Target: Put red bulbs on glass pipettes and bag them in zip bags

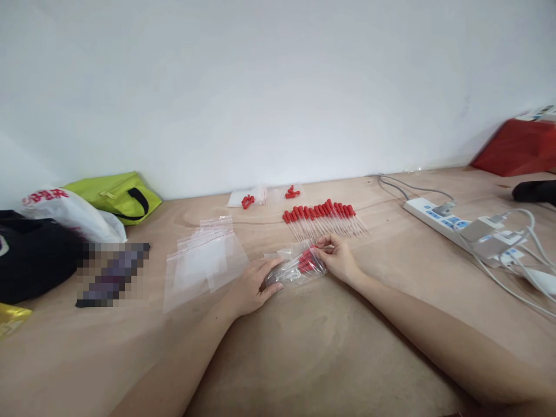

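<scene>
A clear plastic zip bag (290, 271) with several red-tipped pieces (307, 259) inside lies on the table between my hands. My left hand (254, 285) grips the bag's left end between thumb and fingers. At its right end, the fingers of my right hand (336, 258) are closed on the bag's edge beside the red pieces. Just beyond, a row of thin pale sticks with red tips (319, 213) is laid side by side. Left of my left hand, empty zip bags (200, 255) are fanned out in an overlapping stack.
Two small bags with red pieces (248, 201) rest near the wall. On the right are a white power strip (438, 223) with chargers and cables, and a red bag (516, 147). A lime-green pouch (115, 194), white plastic bag (73, 214) and dark bag (39, 258) are at left.
</scene>
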Demonstrator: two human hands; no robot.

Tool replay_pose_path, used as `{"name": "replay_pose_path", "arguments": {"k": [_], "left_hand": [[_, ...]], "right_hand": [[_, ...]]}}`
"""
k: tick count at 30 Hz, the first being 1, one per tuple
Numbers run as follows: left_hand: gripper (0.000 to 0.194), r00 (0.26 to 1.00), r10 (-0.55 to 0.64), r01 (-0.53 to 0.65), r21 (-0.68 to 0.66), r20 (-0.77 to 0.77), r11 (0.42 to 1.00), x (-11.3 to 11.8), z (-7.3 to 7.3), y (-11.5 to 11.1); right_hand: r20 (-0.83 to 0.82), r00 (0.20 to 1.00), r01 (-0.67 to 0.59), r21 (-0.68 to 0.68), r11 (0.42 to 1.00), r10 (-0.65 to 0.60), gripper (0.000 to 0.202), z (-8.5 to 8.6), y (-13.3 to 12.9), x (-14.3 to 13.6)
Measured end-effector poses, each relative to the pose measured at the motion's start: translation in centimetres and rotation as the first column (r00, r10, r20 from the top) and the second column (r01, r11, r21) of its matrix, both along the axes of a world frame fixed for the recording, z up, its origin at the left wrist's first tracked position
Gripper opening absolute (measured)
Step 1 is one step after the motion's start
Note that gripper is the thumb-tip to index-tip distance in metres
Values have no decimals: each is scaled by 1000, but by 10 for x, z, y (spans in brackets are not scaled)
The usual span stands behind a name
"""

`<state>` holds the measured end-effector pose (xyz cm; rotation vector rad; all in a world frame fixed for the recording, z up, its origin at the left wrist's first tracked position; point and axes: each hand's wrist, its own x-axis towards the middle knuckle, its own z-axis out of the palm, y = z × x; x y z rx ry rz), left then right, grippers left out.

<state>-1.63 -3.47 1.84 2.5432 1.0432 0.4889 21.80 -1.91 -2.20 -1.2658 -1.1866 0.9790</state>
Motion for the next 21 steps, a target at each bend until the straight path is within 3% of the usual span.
{"name": "replay_pose_path", "arguments": {"k": [6, 9, 12, 15, 18, 21], "left_hand": [[45, 1000, -2, 2, 10, 12, 1000, 0, -2, 1], [45, 1000, 0, 0, 15, 6, 1000, -1, -2, 1], [40, 999, -36, 36, 37, 4, 999, -1, -2, 2], [32, 997, -78, 78, 53, 4, 996, -1, -4, 3], [29, 997, -80, 80, 63, 4, 995, -2, -5, 4], [28, 996, -90, 89, 76, 9, 993, -2, -5, 4]], "right_hand": [[32, 984, -175, -16, 984, 175, 26, 1, 2, -1], [-12, 981, -194, -45, 980, 194, 23, 1, 0, 0], [6, 990, -138, -72, 988, 139, 18, 0, 2, 5], [199, 980, 11, 22, 1000, -15, 13, 5, 14, 14], [415, 897, 100, 150, 984, -154, 10, 16, 33, 20], [556, 811, 111, 159, 981, -182, 11, 26, 54, 13]]}}
